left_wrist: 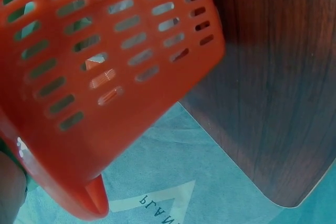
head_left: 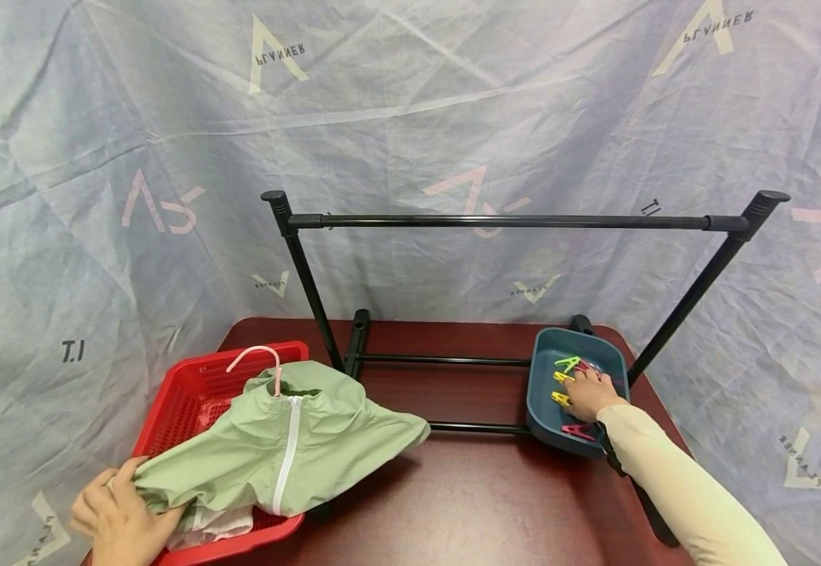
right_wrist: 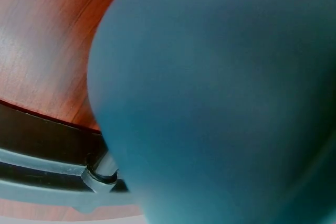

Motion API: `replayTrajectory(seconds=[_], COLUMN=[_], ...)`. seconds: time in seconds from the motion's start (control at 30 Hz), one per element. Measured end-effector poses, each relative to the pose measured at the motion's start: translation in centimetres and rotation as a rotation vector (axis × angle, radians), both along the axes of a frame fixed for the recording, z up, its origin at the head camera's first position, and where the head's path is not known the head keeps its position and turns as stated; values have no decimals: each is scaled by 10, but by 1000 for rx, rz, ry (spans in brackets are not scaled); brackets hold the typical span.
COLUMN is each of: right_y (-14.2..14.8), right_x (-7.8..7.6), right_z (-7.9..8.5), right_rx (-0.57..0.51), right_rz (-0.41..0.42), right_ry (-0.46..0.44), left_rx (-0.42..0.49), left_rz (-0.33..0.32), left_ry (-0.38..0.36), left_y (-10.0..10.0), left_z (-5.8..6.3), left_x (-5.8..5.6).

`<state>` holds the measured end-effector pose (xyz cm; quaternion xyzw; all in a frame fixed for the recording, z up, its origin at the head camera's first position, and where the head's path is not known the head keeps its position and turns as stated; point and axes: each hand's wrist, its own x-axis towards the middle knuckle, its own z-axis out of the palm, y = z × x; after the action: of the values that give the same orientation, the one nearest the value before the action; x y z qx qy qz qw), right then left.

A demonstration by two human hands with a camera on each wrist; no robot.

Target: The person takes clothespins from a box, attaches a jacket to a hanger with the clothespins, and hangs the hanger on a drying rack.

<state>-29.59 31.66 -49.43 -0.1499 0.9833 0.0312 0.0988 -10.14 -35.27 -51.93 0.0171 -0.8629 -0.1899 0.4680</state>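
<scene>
A light green jacket [head_left: 343, 440] with a white zipper lies across the red basket [head_left: 241, 542], a pink hanger [head_left: 277, 369] in its neck. My left hand [head_left: 116, 515] grips the jacket's left end between fingers and thumb at the basket's near left side. At the right, my right hand [head_left: 587, 395] reaches down into a blue bin [head_left: 541, 409] among small clothespins. Its fingertips are right at the red clothespins [head_left: 583, 365]; I cannot tell whether they pinch one. Yellow clothespins [head_left: 561, 398] and a green clothespin [head_left: 567, 364] lie beside the hand.
A black garment rack [head_left: 509, 222] stands on the dark red table [head_left: 453, 503], its top bar running above the basket and bin. White cloth [head_left: 219, 525] shows inside the basket under the jacket. A printed grey fabric backdrop [head_left: 410, 141] hangs behind the table.
</scene>
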Motion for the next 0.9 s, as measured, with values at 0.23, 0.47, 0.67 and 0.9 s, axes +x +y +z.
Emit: replayTrajectory(seconds=[0.23,0.47,0.67,0.9], right_y=[2,2,3,6], right_x=[-2,-4,-5,-6], right_z=[-6,-5,-4,-9], right_rx=[-5,2,14,12], right_rz=[12,26,31,37], right_ry=[6,0,-1,23], left_rx=[1,4,19,33], left_rz=[-5,2,-14,-2], left_ry=[8,27,-8,-16], left_y=[1,1,2,3], left_z=[0,-1,0,1], left_x=[0,-1,1,2])
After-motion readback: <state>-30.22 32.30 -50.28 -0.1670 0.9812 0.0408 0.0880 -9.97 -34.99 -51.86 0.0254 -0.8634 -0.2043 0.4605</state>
